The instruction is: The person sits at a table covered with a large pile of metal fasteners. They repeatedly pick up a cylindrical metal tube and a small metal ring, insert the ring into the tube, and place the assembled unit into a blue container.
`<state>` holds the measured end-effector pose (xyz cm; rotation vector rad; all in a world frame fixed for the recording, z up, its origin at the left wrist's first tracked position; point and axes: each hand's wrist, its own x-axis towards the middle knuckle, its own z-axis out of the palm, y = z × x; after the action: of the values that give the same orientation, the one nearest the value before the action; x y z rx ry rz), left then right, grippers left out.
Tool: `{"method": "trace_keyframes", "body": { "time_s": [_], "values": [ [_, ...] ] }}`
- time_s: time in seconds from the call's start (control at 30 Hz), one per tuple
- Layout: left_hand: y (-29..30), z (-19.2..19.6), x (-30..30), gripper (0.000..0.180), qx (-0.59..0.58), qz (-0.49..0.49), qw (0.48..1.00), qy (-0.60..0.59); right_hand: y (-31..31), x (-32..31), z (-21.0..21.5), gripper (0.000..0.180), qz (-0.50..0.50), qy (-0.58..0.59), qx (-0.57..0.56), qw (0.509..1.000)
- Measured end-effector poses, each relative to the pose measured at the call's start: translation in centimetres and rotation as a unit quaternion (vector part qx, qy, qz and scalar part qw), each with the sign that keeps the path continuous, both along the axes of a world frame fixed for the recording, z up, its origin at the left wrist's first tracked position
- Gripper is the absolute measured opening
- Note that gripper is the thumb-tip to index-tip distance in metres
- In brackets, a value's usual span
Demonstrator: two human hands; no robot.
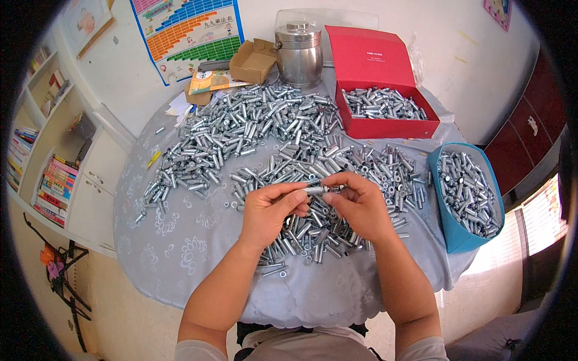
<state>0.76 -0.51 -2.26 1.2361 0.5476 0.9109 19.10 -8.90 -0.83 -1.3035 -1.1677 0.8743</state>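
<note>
Above the near heap of silvery metal sleeves and bolts (307, 231), my two hands meet at one expansion bolt (314, 190). Thumb and forefinger of my left hand (272, 209) pinch its sleeve end. At its other end, the fingertips of my right hand (360, 207) are closed on it; they partly cover that end. The piece lies about level between the hands. Behind, a larger heap of similar bolts (259, 120) spreads over the far left of the table.
A red box (388, 128) with its lid up holds many bolts at the far right. Nearer stands a teal fabric bin (463, 240) full of them. A steel canister (299, 57), a small cardboard box (253, 62) and a yellow cutter (154, 159) share the cloth-covered table (174, 259).
</note>
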Motion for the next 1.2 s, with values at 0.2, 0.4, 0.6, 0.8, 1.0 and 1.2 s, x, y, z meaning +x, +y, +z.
{"method": "trace_keyframes", "body": {
  "time_s": [0.2, 0.4, 0.6, 0.8, 1.0, 1.2],
  "values": [
    [0.0, -0.1, 0.0, 0.021, 0.001, 0.004, 1.0, -0.005, 0.1, 0.2, -0.2, 0.026, 0.014, 0.021, -0.024, 0.999],
    [-0.1, 0.0, 0.2, 0.021, -0.001, 0.013, 1.0, 0.003, 0.2, 0.5, -0.1, 0.028, 0.011, -0.012, -0.072, 0.997],
    [-0.1, -0.2, 0.3, 0.022, -0.007, 0.015, 1.0, -0.001, 0.2, 0.4, 0.3, 0.021, 0.007, 0.004, -0.068, 0.998],
    [-0.1, -0.1, 0.3, 0.023, 0.001, 0.019, 1.0, 0.006, 0.2, 0.2, 0.3, 0.022, 0.012, 0.03, -0.073, 0.997],
    [-0.1, -0.1, 0.4, 0.022, 0.003, 0.012, 1.0, -0.001, 0.1, -0.3, 0.5, 0.023, -0.015, 0.059, -0.025, 0.998],
    [-0.1, -0.3, 0.5, 0.021, -0.001, 0.019, 1.0, 0.001, 0.2, -0.8, 0.5, 0.019, -0.035, 0.05, 0.031, 0.998]
  ]
}}
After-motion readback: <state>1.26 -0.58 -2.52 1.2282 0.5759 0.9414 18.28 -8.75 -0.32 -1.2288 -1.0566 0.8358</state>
